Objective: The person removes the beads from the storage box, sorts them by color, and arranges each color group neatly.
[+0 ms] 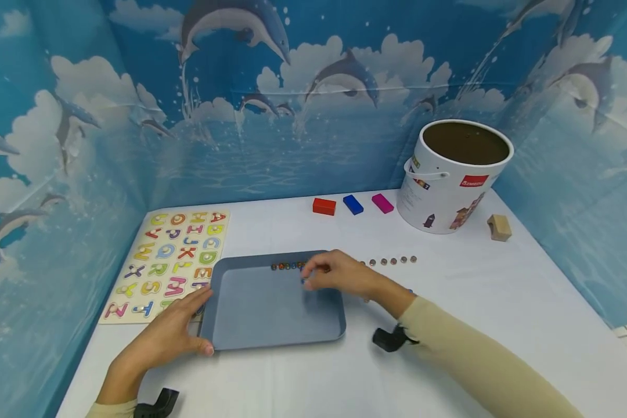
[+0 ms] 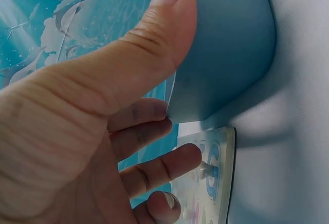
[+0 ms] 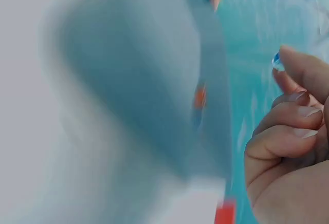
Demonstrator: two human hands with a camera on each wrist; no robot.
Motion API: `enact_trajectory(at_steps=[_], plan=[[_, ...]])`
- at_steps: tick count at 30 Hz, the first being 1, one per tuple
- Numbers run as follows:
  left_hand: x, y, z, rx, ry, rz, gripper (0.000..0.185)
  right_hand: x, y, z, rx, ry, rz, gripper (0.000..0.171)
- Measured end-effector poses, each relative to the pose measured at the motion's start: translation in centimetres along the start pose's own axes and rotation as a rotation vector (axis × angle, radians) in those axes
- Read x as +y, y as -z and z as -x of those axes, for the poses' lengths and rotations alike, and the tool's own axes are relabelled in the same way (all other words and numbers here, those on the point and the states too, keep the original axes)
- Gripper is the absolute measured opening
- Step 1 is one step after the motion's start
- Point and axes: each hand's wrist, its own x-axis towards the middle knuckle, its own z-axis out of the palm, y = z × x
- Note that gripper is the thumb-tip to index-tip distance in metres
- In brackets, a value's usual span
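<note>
White table point(image 1: 449, 325) boxed in by dolphin-print backdrop point(image 1: 313, 116). Blue tray point(image 1: 271, 307) central, near table's front edge, alphabet puzzle point(image 1: 169, 261) touching its left side. Left hand point(image 1: 164, 337) gripping tray's left rim, thumb on top. Right hand point(image 1: 339, 276) over tray's far edge, pinching small blue bead point(image 3: 276, 62). Open tabletop right of tray.

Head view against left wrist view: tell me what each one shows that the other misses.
Only the head view shows the right hand over the row of beads, the white bucket, three coloured blocks and the wooden block. Only the left wrist view shows fingers curled under the tray's edge. Both show the left hand gripping the blue tray beside the alphabet puzzle.
</note>
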Motion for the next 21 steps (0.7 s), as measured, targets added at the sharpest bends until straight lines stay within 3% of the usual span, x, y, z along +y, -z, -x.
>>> enact_trajectory(at_steps=[6,10,14,21], plan=[[0.1,0.1,-0.2,-0.003,-0.004,0.005,0.121,5.0,6.3,9.4,0.209,-0.19,0.056,0.034],[0.2,0.0,-0.1,-0.016,0.006,0.0,0.121,7.7,9.0,14.0,0.33,-0.279,0.151,0.033],[0.3,0.1,0.0,-0.01,0.009,-0.015,0.12,9.7,10.0,15.6,0.357,-0.298,0.232,0.027],[0.2,0.1,-0.1,-0.009,0.007,0.0,0.121,10.9,9.8,15.2,0.374,-0.294,0.332,0.019]])
